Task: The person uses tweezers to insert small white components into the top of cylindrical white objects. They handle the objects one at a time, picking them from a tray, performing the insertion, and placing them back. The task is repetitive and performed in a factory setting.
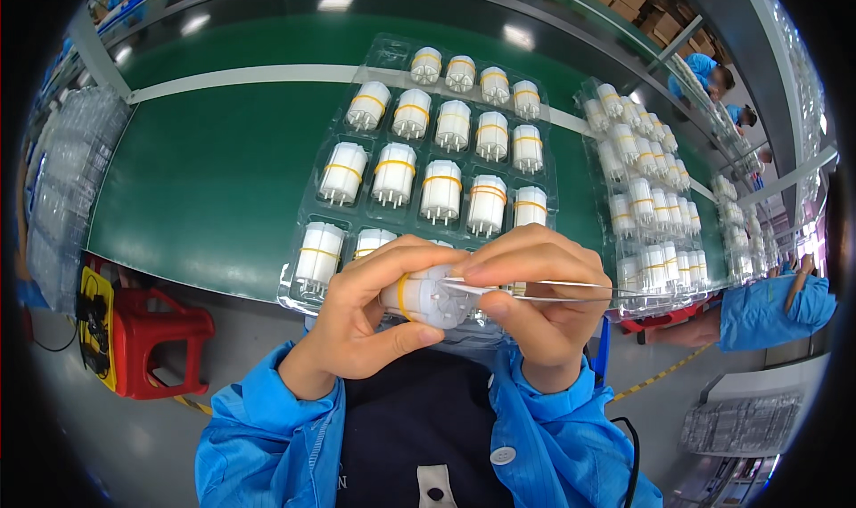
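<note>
My left hand (pixel 352 316) is wrapped round a white cylindrical plug-in part (pixel 415 301) with a yellow rubber band about it. The part lies tilted, its end turned toward my right hand (pixel 546 281). Between the thumb and fingers of that hand is a pair of metal tweezers (pixel 575 299), its tips at the end of the part. Fingers partly cover that end, so I cannot tell exactly what the tips touch. Just beyond my hands, a clear plastic tray (pixel 390 52) holds rows of similar banded white parts (pixel 441 192), pins showing at their lower ends.
The tray rests on a green conveyor belt (pixel 196 178) with a pale strip across it. More filled trays (pixel 646 174) stand to the right. Stacked clear trays (pixel 76 160) are at the left, above a red stool (pixel 160 339). A co-worker's blue sleeve (pixel 776 312) shows at the right.
</note>
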`<state>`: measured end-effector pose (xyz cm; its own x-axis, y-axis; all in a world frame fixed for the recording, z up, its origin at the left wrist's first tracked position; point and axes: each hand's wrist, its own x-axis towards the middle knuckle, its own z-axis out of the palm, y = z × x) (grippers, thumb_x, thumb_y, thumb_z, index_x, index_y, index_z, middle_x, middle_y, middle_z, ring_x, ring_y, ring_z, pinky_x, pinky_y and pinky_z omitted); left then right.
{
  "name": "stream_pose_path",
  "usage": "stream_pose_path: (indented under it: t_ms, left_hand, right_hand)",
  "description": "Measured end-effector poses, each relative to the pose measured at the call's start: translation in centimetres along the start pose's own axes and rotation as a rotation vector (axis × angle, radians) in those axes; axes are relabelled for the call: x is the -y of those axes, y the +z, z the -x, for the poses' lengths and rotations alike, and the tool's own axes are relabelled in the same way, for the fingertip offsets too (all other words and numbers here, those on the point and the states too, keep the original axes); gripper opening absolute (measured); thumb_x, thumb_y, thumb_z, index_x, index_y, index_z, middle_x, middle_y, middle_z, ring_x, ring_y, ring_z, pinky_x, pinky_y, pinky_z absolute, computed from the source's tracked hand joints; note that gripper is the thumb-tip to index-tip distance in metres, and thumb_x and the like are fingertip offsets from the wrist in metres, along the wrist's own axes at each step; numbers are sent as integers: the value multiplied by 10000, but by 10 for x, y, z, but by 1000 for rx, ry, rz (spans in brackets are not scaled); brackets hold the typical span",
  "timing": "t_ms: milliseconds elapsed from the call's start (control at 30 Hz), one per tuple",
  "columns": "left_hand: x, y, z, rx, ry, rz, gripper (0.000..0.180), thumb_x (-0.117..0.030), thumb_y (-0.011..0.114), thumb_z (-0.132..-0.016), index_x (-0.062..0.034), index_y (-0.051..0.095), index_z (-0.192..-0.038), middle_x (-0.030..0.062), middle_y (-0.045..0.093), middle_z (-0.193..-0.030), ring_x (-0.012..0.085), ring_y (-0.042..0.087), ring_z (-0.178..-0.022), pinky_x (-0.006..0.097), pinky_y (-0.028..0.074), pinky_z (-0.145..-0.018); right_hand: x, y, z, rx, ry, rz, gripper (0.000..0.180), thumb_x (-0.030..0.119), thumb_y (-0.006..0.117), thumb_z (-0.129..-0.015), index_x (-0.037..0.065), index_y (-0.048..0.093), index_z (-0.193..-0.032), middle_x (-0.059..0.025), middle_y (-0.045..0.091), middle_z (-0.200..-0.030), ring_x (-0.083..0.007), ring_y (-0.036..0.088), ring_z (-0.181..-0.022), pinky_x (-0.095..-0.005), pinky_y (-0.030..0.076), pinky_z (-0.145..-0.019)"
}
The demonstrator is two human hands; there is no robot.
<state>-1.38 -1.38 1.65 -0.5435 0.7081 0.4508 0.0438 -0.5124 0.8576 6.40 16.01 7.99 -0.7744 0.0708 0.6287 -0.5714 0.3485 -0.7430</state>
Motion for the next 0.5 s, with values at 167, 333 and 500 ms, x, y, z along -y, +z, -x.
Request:
stream_pose_path:
  t_ms: [167,333,500]
  left_hand:
    - [1,0,0,4,-8,7,568,-78,768,-802,67,558,-1310,173,594,-1230,249,588,-1137,357,457,-967]
    - [2,-1,0,16,10,-12,570,-83,771,-805,65,557,-1313,176,590,-1235,252,584,-1140,352,455,-968]
    - [3,0,0,1,39,-83,575,-100,780,-803,68,561,-1307,180,590,-1238,253,584,-1131,350,458,-957]
  right_hand:
    - [-1,0,1,-4,13,12,138,-12,753,-752,-5,743,-890,-133,725,-832,-219,705,-731,-287,549,-629]
    - [1,2,3,-37,26,14,132,-19,742,-756,2,743,-886,-127,721,-821,-217,704,-725,-285,547,-626]
    - [0,1,1,4,-2,103,127,-22,730,-761,4,743,-885,-122,721,-817,-215,701,-717,-282,543,-619]
